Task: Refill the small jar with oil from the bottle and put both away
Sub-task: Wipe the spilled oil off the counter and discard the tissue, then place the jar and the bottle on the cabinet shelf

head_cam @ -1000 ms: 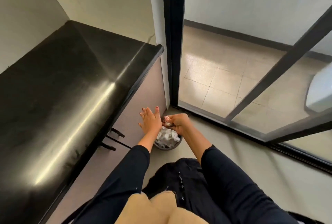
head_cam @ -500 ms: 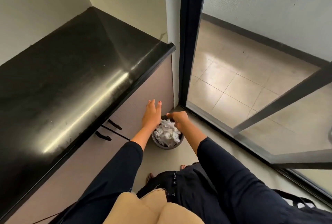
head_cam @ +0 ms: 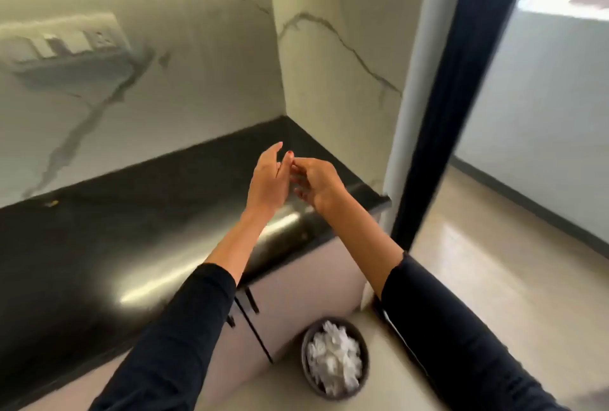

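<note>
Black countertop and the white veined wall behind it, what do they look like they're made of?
Black countertop: probably polished stone such as granite, or a stone-look slab; it is glossy, with a bright streak of reflected light. White veined wall: looks like marble or marble-print tile, smooth with a soft sheen and grey veins running across it; which of the two cannot be told.

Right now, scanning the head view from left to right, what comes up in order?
white wall switch panel → left hand → right hand → black vertical door frame. The round grey bin of crumpled white paper is left out, since it sits below the right hand.
</note>
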